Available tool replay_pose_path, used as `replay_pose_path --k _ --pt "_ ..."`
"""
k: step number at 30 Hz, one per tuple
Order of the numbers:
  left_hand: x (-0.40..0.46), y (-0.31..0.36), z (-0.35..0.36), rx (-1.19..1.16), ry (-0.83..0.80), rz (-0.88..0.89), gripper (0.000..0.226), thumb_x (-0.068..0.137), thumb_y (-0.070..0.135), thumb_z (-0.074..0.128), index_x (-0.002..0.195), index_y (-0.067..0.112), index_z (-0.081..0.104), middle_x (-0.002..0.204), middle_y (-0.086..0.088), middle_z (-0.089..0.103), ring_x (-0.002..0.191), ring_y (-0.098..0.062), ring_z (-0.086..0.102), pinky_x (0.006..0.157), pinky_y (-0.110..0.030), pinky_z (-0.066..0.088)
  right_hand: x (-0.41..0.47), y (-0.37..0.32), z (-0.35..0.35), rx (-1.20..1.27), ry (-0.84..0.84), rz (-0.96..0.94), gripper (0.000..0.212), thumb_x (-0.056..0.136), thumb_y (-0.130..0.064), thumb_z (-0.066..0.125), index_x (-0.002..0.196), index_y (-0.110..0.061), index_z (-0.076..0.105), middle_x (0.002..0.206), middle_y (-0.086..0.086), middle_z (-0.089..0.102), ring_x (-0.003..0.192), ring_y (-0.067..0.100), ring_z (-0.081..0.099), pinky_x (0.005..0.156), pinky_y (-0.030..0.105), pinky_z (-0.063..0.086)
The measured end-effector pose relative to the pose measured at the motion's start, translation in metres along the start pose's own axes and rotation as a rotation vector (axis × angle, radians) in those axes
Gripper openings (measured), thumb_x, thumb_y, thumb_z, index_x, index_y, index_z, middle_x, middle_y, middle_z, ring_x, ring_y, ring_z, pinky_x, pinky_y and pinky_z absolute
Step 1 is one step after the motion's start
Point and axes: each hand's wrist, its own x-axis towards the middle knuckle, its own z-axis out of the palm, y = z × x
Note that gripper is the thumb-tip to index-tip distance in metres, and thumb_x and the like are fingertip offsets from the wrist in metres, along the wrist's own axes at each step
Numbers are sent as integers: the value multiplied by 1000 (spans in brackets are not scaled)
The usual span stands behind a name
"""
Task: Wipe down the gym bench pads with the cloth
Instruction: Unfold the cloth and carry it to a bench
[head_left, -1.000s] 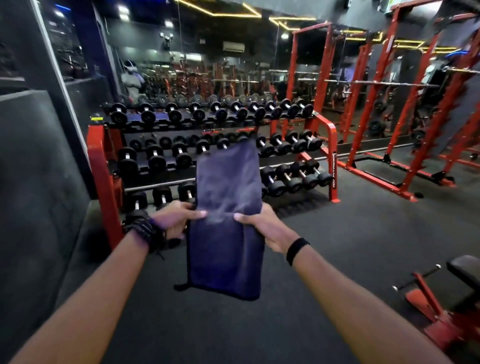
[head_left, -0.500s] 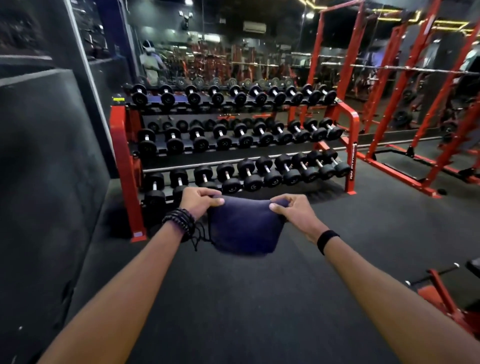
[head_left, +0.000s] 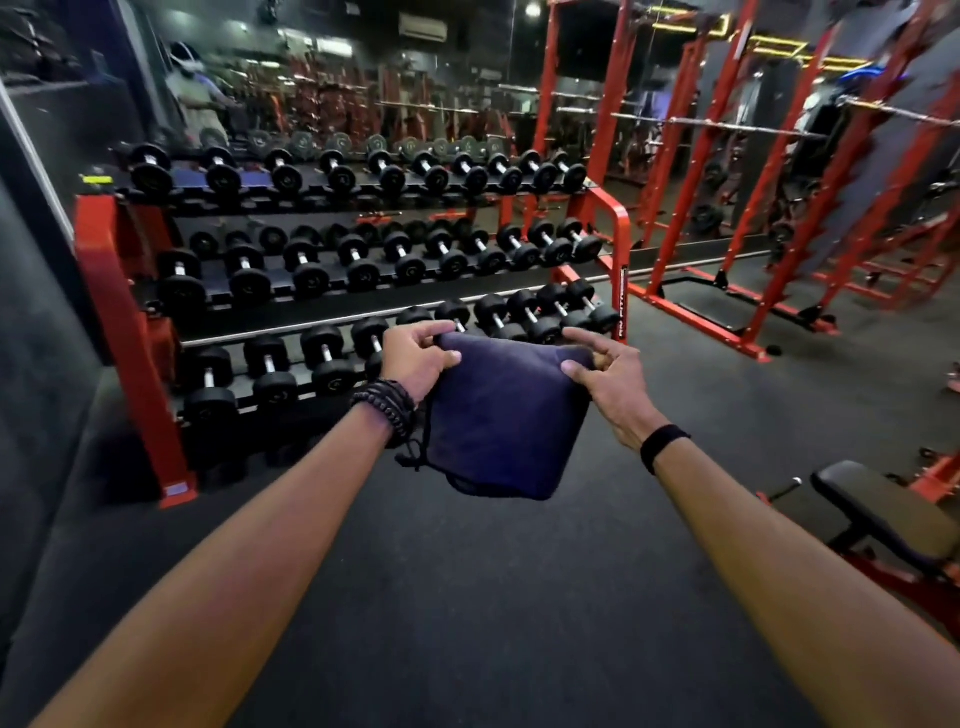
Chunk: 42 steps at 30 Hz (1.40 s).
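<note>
Flooring (head_left: 467, 597) of dark rubber fills the lower view, running out to red power racks (head_left: 753, 208) at the right. Against the mirrored wall (head_left: 363, 78) ahead stands a red rack (head_left: 130, 332) with three tiers of black dumbbells (head_left: 358, 260). At the lower right edge sits a bench (head_left: 883, 514), its dark pad tilted on a red frame, well apart from both hands.

Both bare forearms reach forward over the floor. Between them hangs the cloth (head_left: 504, 415), dark blue and folded over into a thick square, held in the air in front of the rack's lowest tier, a thin cord dangling from its left edge. The left hand (head_left: 415, 358) pinches the cloth's upper left corner, thumb on the near side and fingers curled over the top; beaded bands wrap that wrist. The right hand (head_left: 608, 379) pinches the upper right corner in the same way, its grip closed on the fabric, a black band on the wrist.
</note>
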Motion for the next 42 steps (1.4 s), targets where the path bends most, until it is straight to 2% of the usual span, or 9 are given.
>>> replay_pose_path --k 3,7,15,18,23,26,31,37,42 --pt "22 23 37 122 3 84 45 71 -1 80 113 14 72 88 5 65 80 -9 57 78 -19 49 33 -1 -36 32 27 -11 51 82 8 70 127 -15 63 100 1 70 89 4 66 78 15 53" --pt "54 57 99 275 -31 251 36 65 5 85 90 28 74 70 8 59 66 -9 52 66 -22 47 85 1 -98 -63 73 -50 53 77 8 74 126 -9 62 115 10 67 108 22 64 96 33 53" --pt "91 91 261 58 -126 293 19 75 13 79 68 29 71 69 10 68 67 -6 59 70 -22 47 119 11 -250 -317 166 -122 32 81 -1 76 111 -9 70 107 7 72 100 15 66 91 24 51" --pt "99 93 320 50 -253 349 29 76 4 77 77 33 73 84 6 72 86 -14 68 86 -25 52 127 24 -308 -475 246 -106 37 83 -6 76 119 -10 69 110 1 70 102 13 65 93 24 51" --pt "105 93 425 360 -444 558 41 77 9 77 117 9 71 117 -10 70 113 -24 62 98 -23 40 122 55 -382 -693 380 4 37 81 -3 76 117 -6 70 107 4 71 94 14 66 89 27 53" --pt "107 92 496 512 -611 680 27 80 14 75 107 10 74 105 -12 71 105 -29 62 86 -27 41 123 81 -434 -873 435 88 28 78 -14 79 106 -14 75 100 6 75 94 22 68 86 39 54" --pt "128 92 605 549 -712 778 18 82 27 75 73 15 66 82 -4 55 89 -28 58 69 -30 36 137 110 -516 -1078 506 252 22 83 -28 75 105 -23 74 104 -1 73 101 21 65 85 38 53" --pt "162 109 717 592 -765 1021 24 85 40 71 95 18 70 108 -4 54 103 -24 55 78 -32 39 172 128 -596 -1215 482 441 21 86 -33 72 105 -25 70 108 1 68 106 21 60 85 38 51" --pt "180 114 791 569 -817 1125 24 85 43 70 94 21 70 112 0 53 107 -21 52 93 -36 39 190 145 -637 -1243 541 522 24 87 -32 72 109 -23 70 115 4 65 112 24 57 89 36 47"
